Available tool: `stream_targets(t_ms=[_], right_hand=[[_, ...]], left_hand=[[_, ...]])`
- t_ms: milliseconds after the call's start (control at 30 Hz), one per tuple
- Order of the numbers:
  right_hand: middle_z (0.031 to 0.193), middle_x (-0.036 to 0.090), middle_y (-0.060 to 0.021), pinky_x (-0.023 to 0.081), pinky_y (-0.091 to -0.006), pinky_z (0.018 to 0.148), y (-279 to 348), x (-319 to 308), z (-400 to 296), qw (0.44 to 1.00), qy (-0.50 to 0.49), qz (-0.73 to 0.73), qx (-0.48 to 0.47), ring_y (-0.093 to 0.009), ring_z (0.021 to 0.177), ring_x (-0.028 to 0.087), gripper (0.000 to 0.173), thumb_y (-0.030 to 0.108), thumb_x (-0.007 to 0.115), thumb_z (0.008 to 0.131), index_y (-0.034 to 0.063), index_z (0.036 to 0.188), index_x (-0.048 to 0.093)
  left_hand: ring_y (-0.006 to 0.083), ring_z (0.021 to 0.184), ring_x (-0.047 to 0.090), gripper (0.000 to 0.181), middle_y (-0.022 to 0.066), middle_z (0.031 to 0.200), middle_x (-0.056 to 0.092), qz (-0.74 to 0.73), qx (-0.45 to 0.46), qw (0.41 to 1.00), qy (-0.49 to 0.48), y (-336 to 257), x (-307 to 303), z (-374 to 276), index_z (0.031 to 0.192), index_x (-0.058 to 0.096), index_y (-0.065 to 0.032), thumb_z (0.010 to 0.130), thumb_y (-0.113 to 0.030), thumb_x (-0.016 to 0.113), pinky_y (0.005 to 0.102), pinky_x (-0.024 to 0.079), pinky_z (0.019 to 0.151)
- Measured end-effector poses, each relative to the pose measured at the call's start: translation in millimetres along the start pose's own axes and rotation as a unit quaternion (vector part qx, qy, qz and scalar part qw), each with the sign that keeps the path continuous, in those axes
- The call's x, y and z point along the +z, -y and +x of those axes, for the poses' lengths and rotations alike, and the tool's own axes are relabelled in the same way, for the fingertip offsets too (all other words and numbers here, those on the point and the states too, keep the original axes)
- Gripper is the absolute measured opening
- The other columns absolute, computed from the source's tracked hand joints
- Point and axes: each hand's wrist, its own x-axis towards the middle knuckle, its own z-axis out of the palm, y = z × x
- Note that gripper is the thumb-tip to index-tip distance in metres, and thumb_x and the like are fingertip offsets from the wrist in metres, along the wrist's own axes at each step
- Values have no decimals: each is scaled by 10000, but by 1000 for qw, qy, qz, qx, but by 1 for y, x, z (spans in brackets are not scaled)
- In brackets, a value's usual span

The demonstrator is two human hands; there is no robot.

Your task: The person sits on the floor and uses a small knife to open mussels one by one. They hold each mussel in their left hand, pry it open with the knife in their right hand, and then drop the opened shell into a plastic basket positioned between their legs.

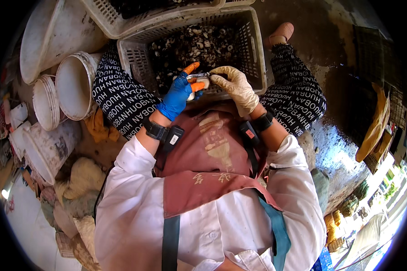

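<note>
My left hand [181, 89], in a blue glove with orange finger covers, is closed around small metal scissors or a similar tool [198, 76] and some pale pieces [191, 96]. Opposite it, my right hand [235, 86] wears a cream glove; its thumb and forefinger meet at the tool's end and a whitish piece [206, 82]. Whether the right fingers grip the tool or the piece cannot be told. Both hands are above the near edge of a plastic crate [260, 67], which holds a heap of dark and pale pieces [203, 44], perhaps shellfish or mushrooms.
Another crate [117, 30] overlaps the far rim of the first. White plastic buckets [76, 86] and a large tub [59, 44] are at the left, with an orange glove [100, 125] beside them. Wet floor [335, 145] shows at the right, near a yellow cloth-like item [373, 128].
</note>
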Motion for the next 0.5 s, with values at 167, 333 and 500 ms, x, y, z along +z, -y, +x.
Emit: stream_targets(t_ms=[167, 333, 500], right_hand=[[793, 642, -43, 461, -249, 635, -43, -38, 12, 987, -31, -141, 70, -87, 710, 560, 256, 225, 674, 888, -6, 1000, 666], [852, 647, 0, 460, -230, 688, -15, -26, 5, 991, -85, 27, 100, -75, 765, 557, 250, 199, 659, 905, -11, 1041, 653], [956, 668, -47, 471, -252, 786, 12, 5, -7, 990, -125, 61, 34, -120, 852, 586, 218, 139, 692, 868, 10, 1042, 671]], left_hand=[[84, 918, 564, 555, 65, 1108, 646, 26, 51, 997, 43, -8, 6, -5, 1402, 433, -79, 877, -21, 605, 214, 459, 751], [150, 1057, 579, 330, 93, 1266, 575, -76, 21, 993, 93, -2, -13, 0, 1277, 550, -4, 957, -69, 506, 260, 471, 910], [178, 1074, 594, 333, 106, 1224, 598, -300, -56, 950, 64, 12, -18, 8, 1293, 529, -1, 976, -82, 464, 274, 504, 898]])
